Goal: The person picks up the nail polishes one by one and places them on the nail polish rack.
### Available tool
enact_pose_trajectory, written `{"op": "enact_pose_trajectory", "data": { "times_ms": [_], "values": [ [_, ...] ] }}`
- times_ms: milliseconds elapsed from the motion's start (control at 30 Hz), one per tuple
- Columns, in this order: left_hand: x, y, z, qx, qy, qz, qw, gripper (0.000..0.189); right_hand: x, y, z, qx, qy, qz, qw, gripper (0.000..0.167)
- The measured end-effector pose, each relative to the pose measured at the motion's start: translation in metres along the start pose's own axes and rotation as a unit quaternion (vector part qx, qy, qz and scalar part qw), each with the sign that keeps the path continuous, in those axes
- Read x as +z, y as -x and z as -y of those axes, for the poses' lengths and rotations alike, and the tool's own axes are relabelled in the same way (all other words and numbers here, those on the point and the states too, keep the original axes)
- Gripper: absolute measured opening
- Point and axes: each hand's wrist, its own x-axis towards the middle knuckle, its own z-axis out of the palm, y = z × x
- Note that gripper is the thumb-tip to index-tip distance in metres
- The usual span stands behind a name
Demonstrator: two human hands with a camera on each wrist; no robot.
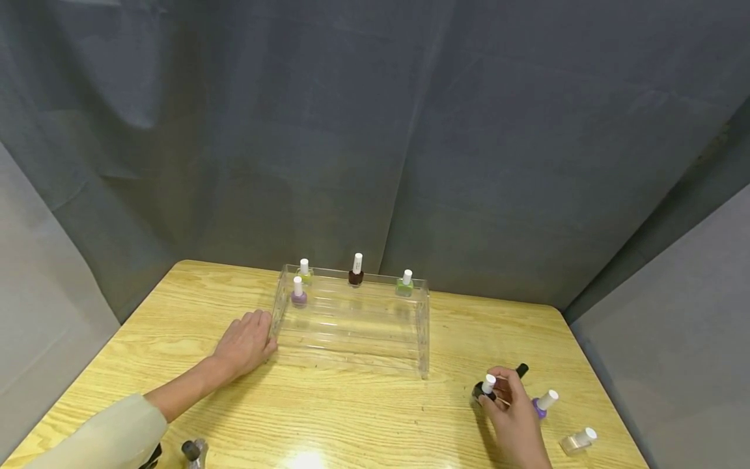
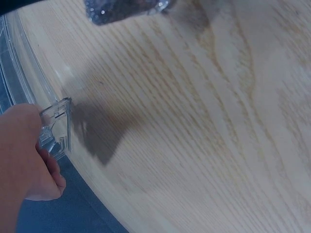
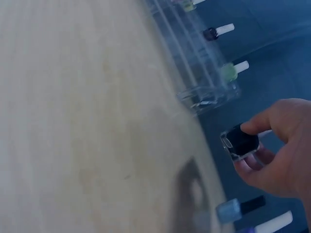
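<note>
My right hand (image 1: 514, 417) pinches a black nail polish bottle (image 3: 243, 141) with a white cap between thumb and fingers, raised over the right part of the table. At the left end of a clear stepped display rack (image 1: 351, 361), my left hand (image 1: 245, 344) grips the side panel with curled fingers. The rack's back step bears a yellow-green bottle (image 1: 305, 275), a dark red bottle (image 1: 355, 278) and a green bottle (image 1: 404, 287). One step lower, at the left, stands a lilac bottle (image 1: 299, 298).
Beside my right hand are a blue-grey bottle (image 3: 228, 211) with a black cap, a purple bottle (image 1: 540, 409) and a clear bottle (image 1: 573, 445). A glittery bottle (image 2: 121, 10) lies near my left forearm. A grey curtain (image 1: 469, 163) hangs behind the wooden table (image 1: 351, 417).
</note>
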Motion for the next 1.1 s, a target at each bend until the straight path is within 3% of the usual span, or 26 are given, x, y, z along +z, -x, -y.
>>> {"op": "enact_pose_trajectory", "data": {
  "times_ms": [300, 533, 833, 1100],
  "values": [
    [-0.001, 0.0, 0.0, 0.002, 0.005, 0.001, 1.0, 0.023, 0.004, -0.013, 0.033, -0.092, -0.034, 0.055, 0.9937, 0.042],
    [0.0, 0.0, 0.001, 0.002, 0.01, -0.005, 0.9999, 0.023, 0.016, -0.03, 0.056, -0.126, -0.062, 0.102, 0.9848, 0.041],
    [0.0, 0.0, 0.001, -0.006, 0.015, 0.013, 0.9998, 0.023, 0.043, -0.053, 0.084, -0.175, -0.078, 0.156, 0.969, 0.037],
    [-0.001, 0.0, 0.001, -0.009, 0.013, 0.015, 0.9998, 0.022, 0.075, -0.08, 0.107, -0.209, -0.116, 0.18, 0.954, 0.036]
  ]
}}
